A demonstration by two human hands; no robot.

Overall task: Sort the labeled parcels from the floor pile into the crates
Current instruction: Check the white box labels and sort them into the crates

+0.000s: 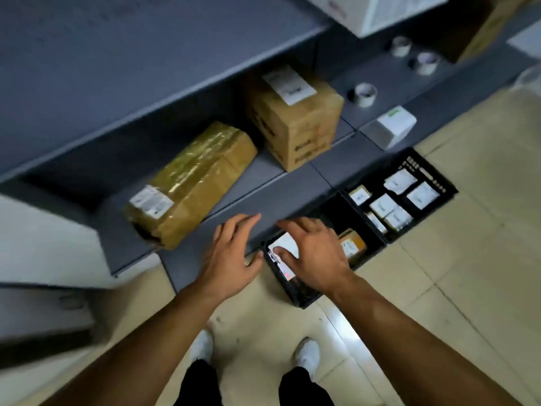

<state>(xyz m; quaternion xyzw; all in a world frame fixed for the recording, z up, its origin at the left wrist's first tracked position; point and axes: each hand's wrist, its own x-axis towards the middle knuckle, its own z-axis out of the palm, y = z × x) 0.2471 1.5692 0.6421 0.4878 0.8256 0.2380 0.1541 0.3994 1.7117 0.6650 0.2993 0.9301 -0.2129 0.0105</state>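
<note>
Two black crates stand on the floor, partly under the grey shelf. In the near crate [292, 293] lies a white-labeled parcel [285, 244], with a brown labeled parcel [352, 244] beside it. My right hand [314, 253] hovers over the white parcel with fingers spread and the thumb touching its label. My left hand [231, 253] is held flat with fingers straight, just left of that crate at the shelf's front edge, holding nothing. The far crate [445, 187] holds several small white-labeled parcels [383, 205].
On the lower grey shelf [292, 189] rest a long tape-wrapped brown parcel [193, 183] and a labeled cardboard box [295, 121]. Further right are tape rolls [366, 93] and a small white box [392, 130]. My shoes [202, 345] stand on the beige tiled floor.
</note>
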